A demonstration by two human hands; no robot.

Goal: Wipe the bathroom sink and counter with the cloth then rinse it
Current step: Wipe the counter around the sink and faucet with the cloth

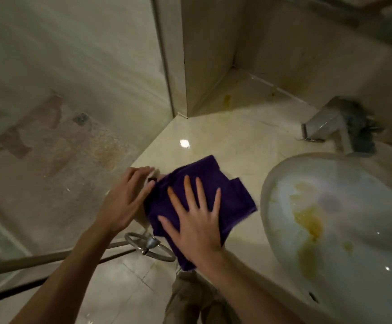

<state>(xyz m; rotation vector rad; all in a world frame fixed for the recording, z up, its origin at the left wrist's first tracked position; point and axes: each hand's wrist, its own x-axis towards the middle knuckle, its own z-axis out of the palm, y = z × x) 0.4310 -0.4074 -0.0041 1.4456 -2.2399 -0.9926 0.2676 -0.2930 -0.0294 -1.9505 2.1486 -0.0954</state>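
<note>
A folded purple cloth (213,181) lies on the cream stone counter (213,136), near its left front corner, partly hanging over the edge. My right hand (195,218) presses flat on the cloth with fingers spread and straight. My left hand (126,199) rests at the cloth's left edge by the counter corner, fingers curved over the edge; a firm grip is not plain. The white oval sink (344,220) sits to the right, smeared with yellow-brown stains. A chrome faucet (337,125) stands behind the basin.
A glass shower partition (73,113) rises on the left, meeting a wall corner (181,66) behind the counter. A chrome towel ring (150,246) hangs below the counter's front edge. A yellow spot (227,99) marks the back of the counter. Tiled floor lies below.
</note>
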